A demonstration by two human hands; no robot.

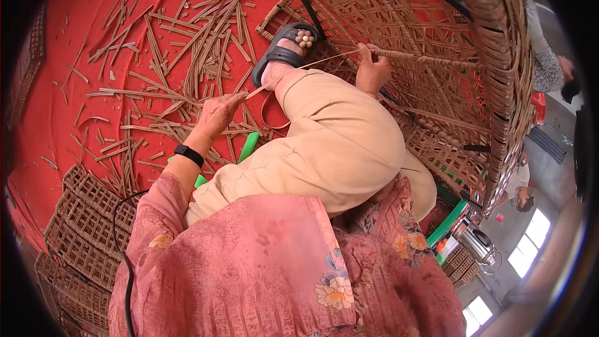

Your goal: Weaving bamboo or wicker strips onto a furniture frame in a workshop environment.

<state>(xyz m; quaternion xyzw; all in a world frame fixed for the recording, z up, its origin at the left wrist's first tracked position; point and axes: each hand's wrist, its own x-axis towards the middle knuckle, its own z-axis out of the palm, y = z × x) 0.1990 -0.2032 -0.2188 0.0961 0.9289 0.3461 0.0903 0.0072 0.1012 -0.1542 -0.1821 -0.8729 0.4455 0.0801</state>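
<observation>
A thin tan weaving strip (331, 58) runs taut across my raised shin, from one hand to the other. My left hand (219, 112), a dark band on its wrist, pinches the strip's near end to the left of my leg. Beyond the knee, my right hand (372, 68) is closed on the strip beside a wrapped bar of the large woven wicker frame (430, 59). That frame lies tilted at the upper right, with dark metal rods inside its weave. My foot in a dark sandal (284, 50) rests against its lower edge.
Cut strip pieces (187, 81) litter the red floor covering (68, 62) on the left. Woven panels (87, 224) are stacked at the lower left. A metal flask (474, 240) stands at the right near something green. Other people (546, 56) are at the far right.
</observation>
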